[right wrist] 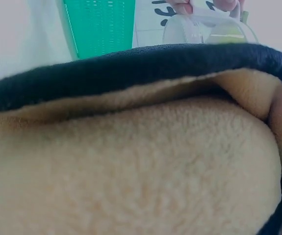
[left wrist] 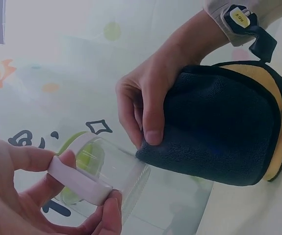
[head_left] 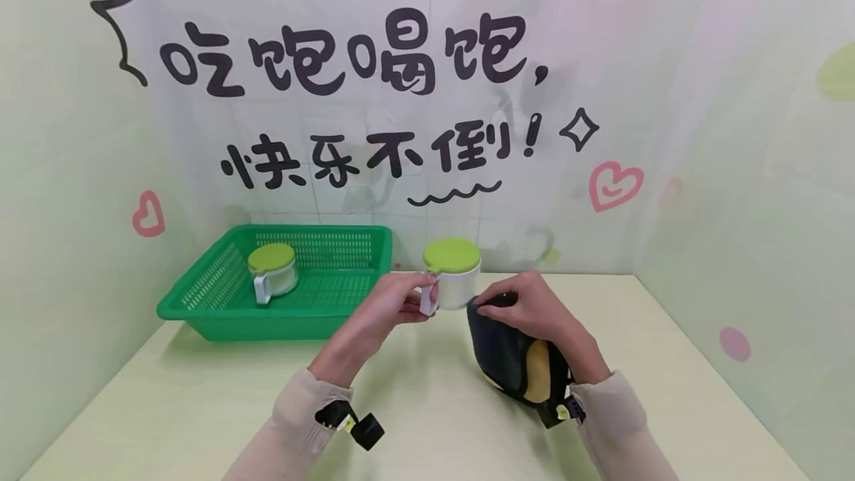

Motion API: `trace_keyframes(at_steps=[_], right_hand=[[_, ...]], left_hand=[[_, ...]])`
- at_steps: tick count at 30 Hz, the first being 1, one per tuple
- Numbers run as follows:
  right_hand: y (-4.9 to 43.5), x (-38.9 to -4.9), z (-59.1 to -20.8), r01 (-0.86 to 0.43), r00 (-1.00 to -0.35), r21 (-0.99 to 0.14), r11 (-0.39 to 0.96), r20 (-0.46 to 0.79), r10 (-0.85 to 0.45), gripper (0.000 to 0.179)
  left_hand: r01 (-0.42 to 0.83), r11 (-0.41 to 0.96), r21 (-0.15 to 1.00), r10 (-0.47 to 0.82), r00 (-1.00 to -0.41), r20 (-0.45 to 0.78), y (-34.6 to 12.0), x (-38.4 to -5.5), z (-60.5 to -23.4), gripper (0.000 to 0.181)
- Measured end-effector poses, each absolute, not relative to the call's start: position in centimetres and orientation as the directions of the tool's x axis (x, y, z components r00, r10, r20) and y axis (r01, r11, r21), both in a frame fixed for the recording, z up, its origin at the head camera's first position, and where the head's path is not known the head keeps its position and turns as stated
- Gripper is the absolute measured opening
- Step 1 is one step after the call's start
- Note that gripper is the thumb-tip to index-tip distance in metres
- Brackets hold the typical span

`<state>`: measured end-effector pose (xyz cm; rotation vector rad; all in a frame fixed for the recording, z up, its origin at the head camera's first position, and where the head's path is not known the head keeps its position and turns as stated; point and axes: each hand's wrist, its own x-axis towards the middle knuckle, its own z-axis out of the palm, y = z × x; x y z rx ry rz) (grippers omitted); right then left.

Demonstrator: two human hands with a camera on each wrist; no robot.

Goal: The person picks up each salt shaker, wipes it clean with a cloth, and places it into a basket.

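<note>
My left hand (head_left: 394,298) grips the white handle of a clear seasoning jar (head_left: 461,290) with a green lid. In the left wrist view the jar (left wrist: 118,161) lies sideways across the picture, handle towards the fingers. With thumb and fingers my right hand (head_left: 531,306) pinches a thick plush cleaning cloth (head_left: 497,351), dark navy on one face and tan on the other. The pinched corner is right at the jar's base. From there the folded cloth hangs down; its tan side (right wrist: 145,171) fills most of the right wrist view.
A green plastic basket (head_left: 267,326) with slotted walls stands at the back left of the pale table (head_left: 414,421). Inside it sits another jar (head_left: 283,278) with a green lid and white handle. A printed backdrop (head_left: 374,110) rises behind and on both sides.
</note>
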<state>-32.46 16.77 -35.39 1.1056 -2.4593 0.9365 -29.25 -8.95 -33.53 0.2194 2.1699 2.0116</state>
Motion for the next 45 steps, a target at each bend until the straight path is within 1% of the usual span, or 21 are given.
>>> trace_keyframes(at_steps=[6, 12, 15, 21, 25, 28, 32, 34, 37, 41, 45], right_hand=[[17.3, -32.6, -35.1, -0.709, -0.705, -0.458, 0.536, 0.467, -0.534, 0.012], [17.7, -32.3, -34.5, -0.714, -0.697, -0.446, 0.540, 0.524, -0.489, 0.012], [17.8, -32.0, -34.2, -0.722, -0.684, -0.449, 0.526, 0.575, -0.448, 0.013], [17.9, -31.5, -33.5, -0.772, -0.619, -0.417, 0.480, 0.664, -0.418, 0.015], [18.0, -31.5, -33.4, -0.776, -0.609, -0.403, 0.485, 0.678, -0.411, 0.015], [18.1, -31.6, -33.4, -0.769, -0.614, -0.401, 0.498, 0.680, -0.400, 0.014], [18.1, -31.6, -33.5, -0.751, -0.640, -0.426, 0.505, 0.656, -0.399, 0.014], [18.1, -31.7, -33.6, -0.736, -0.664, -0.449, 0.507, 0.623, -0.413, 0.014], [18.0, -31.9, -33.9, -0.726, -0.683, -0.459, 0.512, 0.571, -0.456, 0.013], [17.7, -32.1, -34.5, -0.720, -0.694, -0.460, 0.519, 0.492, -0.527, 0.012], [17.6, -32.3, -34.8, -0.714, -0.699, -0.476, 0.514, 0.434, -0.569, 0.012]], left_hand=[[-0.003, 0.085, 0.996, 0.233, -0.972, -0.023, -9.1, -29.4, -33.6, 0.027], [-0.005, 0.105, 0.995, 0.223, -0.975, -0.028, -8.9, -29.4, -33.5, 0.027], [-0.007, 0.117, 0.993, 0.217, -0.976, -0.033, -8.6, -29.5, -33.5, 0.027], [-0.016, 0.139, 0.990, 0.212, -0.976, -0.045, -8.2, -29.6, -33.6, 0.026], [-0.008, 0.153, 0.988, 0.212, -0.976, -0.041, -8.2, -29.6, -33.6, 0.026], [0.000, 0.155, 0.988, 0.214, -0.976, -0.034, -8.2, -29.6, -33.6, 0.025], [0.004, 0.140, 0.990, 0.221, -0.975, -0.027, -8.4, -29.4, -33.6, 0.025], [0.005, 0.131, 0.991, 0.225, -0.974, -0.025, -8.6, -29.3, -33.5, 0.026], [0.006, 0.115, 0.993, 0.225, -0.974, -0.021, -8.8, -29.2, -33.4, 0.026], [0.003, 0.103, 0.995, 0.221, -0.975, -0.020, -8.9, -29.1, -33.4, 0.026], [0.002, 0.097, 0.995, 0.227, -0.974, -0.020, -8.9, -29.1, -33.4, 0.027]])
